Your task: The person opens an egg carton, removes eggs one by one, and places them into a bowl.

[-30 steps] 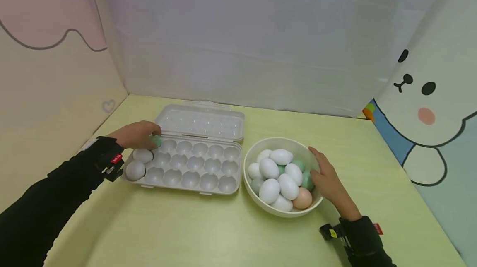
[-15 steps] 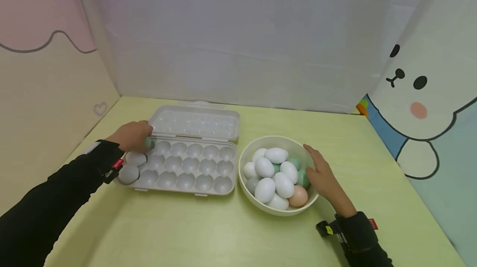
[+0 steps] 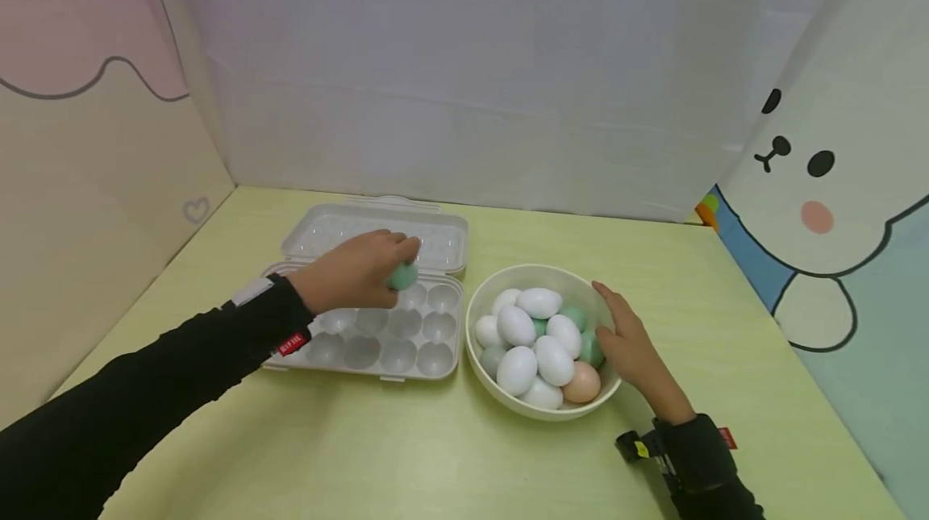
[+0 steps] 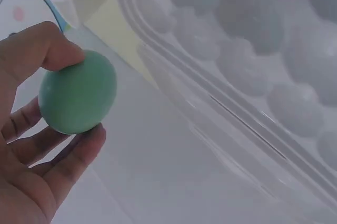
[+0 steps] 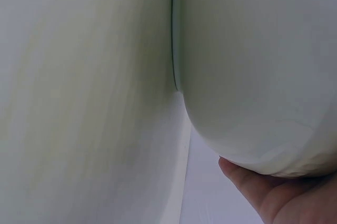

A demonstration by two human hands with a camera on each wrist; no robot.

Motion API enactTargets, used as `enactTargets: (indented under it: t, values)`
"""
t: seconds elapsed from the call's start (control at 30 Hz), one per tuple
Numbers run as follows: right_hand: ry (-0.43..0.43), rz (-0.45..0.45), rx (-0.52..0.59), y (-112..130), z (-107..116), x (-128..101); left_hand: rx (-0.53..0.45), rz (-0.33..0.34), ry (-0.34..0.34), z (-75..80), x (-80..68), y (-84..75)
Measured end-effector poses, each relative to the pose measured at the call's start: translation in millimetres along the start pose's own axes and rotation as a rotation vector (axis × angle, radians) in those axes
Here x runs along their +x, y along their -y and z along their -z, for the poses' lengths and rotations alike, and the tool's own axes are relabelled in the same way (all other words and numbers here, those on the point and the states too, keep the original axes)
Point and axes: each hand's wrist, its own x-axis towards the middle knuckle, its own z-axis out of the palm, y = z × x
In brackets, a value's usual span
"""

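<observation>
In the head view my left hand [image 3: 352,270] pinches a green egg [image 3: 402,276] over the back right of an open egg carton [image 3: 460,326]. The left wrist view shows the thumb on one side of this green egg [image 4: 78,92] and the fingers on the other. My sleeve and hand cover the carton's left end. My right hand [image 3: 630,343] grips the right rim of a cream bowl [image 3: 559,277], thumb over the inside. In the right wrist view its fingers lie against the outside of the bowl [image 5: 258,66].
The bowl holds several white eggs [image 3: 555,359], some green eggs [image 3: 590,349] and one peach-coloured egg [image 3: 581,383]. The carton's clear lid [image 3: 447,239] lies folded back towards the white rear wall [image 3: 464,101]. Everything stands on a yellow-green table [image 3: 406,455].
My left hand has moved right along the carton, from its left end to over the back right cups, carrying the green egg. My right hand stays on the bowl's rim.
</observation>
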Motion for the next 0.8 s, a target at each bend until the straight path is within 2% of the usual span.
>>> enactTargets:
  t: [0.1, 0.17, 0.27, 0.33, 0.5, 0.6, 0.8]
  values:
    - [-0.009, -0.004, 0.007, -3, -1, -2, -0.034, -0.09, -0.044, -7.7, 25.1, -19.3]
    - [-0.008, -0.008, 0.018, -5, -2, -2, -0.023, -0.14, -0.074, -14.4, 38.9, -28.5]
    - [0.003, -0.009, 0.035, -6, -7, -2, 0.025, -0.169, -0.106, -26.5, 53.9, -38.3]
    - [0.003, -0.01, 0.043, -7, -10, -2, 0.043, -0.167, -0.109, -35.0, 60.9, -42.6]
    - [-0.005, 0.002, 0.055, -7, -13, 0, 0.006, -0.112, -0.072, -50.3, 72.3, -51.7]
    - [-0.006, 0.018, 0.05, -7, -12, 1, 0.016, -0.08, -0.055, -54.4, 76.8, -55.7]
    - [-0.026, 0.027, 0.017, -7, -5, 2, 0.087, -0.085, -0.043, -59.1, 85.7, -61.7]
